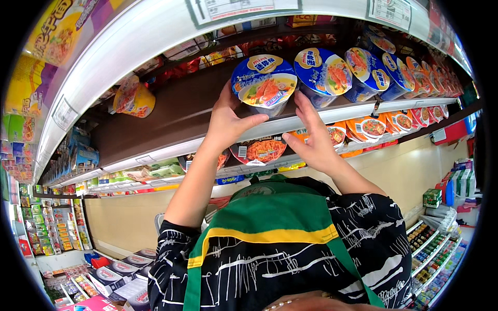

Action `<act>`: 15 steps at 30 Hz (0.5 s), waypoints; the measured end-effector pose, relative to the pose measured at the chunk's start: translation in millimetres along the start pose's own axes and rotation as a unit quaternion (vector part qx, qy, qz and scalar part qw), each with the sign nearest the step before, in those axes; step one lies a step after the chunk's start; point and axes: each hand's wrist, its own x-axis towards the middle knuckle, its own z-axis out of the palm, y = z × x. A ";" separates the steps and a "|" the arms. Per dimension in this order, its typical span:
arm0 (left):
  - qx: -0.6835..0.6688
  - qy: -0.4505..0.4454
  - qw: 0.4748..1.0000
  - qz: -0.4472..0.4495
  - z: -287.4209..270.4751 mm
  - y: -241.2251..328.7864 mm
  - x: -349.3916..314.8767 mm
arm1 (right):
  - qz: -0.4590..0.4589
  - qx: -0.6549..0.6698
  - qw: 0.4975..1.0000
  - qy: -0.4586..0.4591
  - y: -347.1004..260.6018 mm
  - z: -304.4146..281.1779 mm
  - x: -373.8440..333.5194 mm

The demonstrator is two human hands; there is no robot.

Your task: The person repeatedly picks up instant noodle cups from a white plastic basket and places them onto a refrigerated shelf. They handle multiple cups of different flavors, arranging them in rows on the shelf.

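The left hand (226,120) curls fingers and thumb around a blue cup (264,85) at the brown shelf's (155,124) front edge; the right hand (315,142), thumb spread from its fingers, flanks it. A sideways push could topple the neighbouring cup (322,75).

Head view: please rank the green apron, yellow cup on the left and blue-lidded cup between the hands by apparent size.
1. Green apron
2. Blue-lidded cup
3. Yellow cup, though distance from the camera may shrink it

Lettering (263,63) on blue cup lid (267,89); price tags (390,12) on shelf edge (150,33).
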 end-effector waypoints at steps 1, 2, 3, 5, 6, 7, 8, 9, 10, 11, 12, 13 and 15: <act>-0.001 -0.004 1.000 -0.010 -0.2 -0.5 0.9 | -0.001 0.005 1.000 -0.003 0.9 2.8 2.3; -0.005 -0.007 1.000 -0.021 1.1 -2.0 1.5 | -0.010 0.010 1.000 0.001 5.8 5.2 3.3; -0.008 -0.010 0.999 -0.031 3.1 -1.5 2.1 | -0.013 0.014 1.000 0.002 7.0 6.2 4.5; -0.013 0.005 1.000 -0.021 8.3 2.5 2.5 | -0.021 0.022 1.000 0.003 6.8 8.8 6.7; -0.005 0.015 1.000 -0.022 8.8 4.1 2.1 | -0.022 -0.015 1.000 -0.002 4.6 9.2 7.1; 0.004 0.025 0.999 -0.023 7.8 5.7 0.9 | -0.034 -0.004 0.999 -0.004 3.6 10.4 6.7; 0.048 0.040 0.998 -0.021 7.1 4.7 -1.6 | -0.044 0.004 0.999 -0.006 4.0 10.7 5.0; 0.094 0.056 0.994 -0.020 5.8 3.9 -5.5 | -0.054 0.012 0.998 -0.010 4.2 11.0 4.0; 0.139 0.072 0.988 -0.018 4.5 3.6 -10.0 | -0.078 0.001 0.997 -0.019 1.4 9.9 4.5; 0.143 0.084 0.986 -0.005 3.6 7.5 -15.5 | -0.088 0.002 0.996 -0.024 -2.4 10.4 4.5; 0.148 0.097 0.984 0.009 2.9 15.0 -21.1 | -0.099 0.004 0.995 -0.030 -7.0 11.1 4.2; 0.154 0.111 0.982 0.023 1.7 19.5 -28.1 | -0.111 0.006 0.993 -0.037 -11.7 12.2 3.8; 0.165 0.131 0.977 0.043 -2.4 27.5 -44.3 | -0.115 0.041 0.991 -0.054 -17.5 17.1 2.9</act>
